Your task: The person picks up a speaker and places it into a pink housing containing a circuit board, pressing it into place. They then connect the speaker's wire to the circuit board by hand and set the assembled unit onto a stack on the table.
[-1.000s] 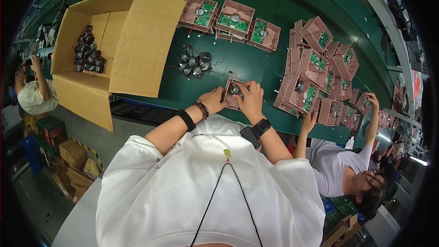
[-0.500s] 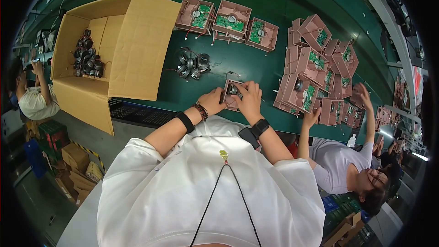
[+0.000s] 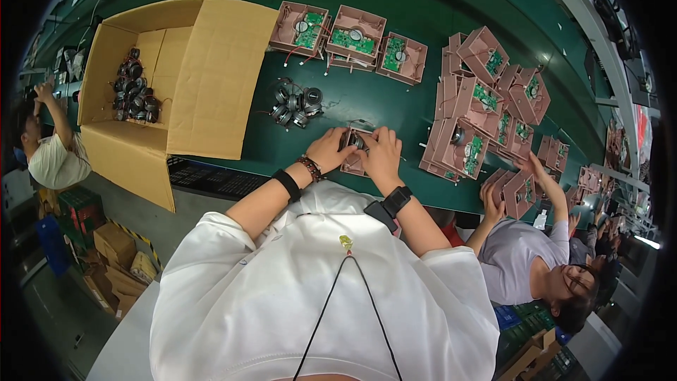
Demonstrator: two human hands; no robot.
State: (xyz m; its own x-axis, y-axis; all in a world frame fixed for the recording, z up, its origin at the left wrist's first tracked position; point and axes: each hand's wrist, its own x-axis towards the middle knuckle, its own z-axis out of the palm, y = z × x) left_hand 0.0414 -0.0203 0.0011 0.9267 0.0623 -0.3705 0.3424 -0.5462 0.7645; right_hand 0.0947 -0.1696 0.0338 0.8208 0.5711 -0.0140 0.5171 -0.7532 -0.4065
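Note:
On the bench edge in front of me sits a small pink plastic housing [image 3: 350,165], with a round dark speaker [image 3: 355,142] inside it. My left hand [image 3: 327,152] closes on the housing's left side, its fingertips at the speaker. From the right, my right hand [image 3: 383,157] grips the speaker with bent fingers and thumb. My fingers hide much of the speaker and of the housing's inside. Just beyond, to the left, lies a loose pile of speakers [image 3: 297,105] with thin wires.
An open cardboard box [image 3: 224,77] holding more speakers stands left. Pink housings with green circuit boards [image 3: 352,40] line the back. More housings [image 3: 465,113] are stacked right, where a co-worker's hands [image 3: 491,203] hold one. Another person [image 3: 60,152] is far left.
My left fingers have moved from the housing's edge in to the speaker, and my hands have come closer together. The co-worker has drawn a pink housing nearer with both hands.

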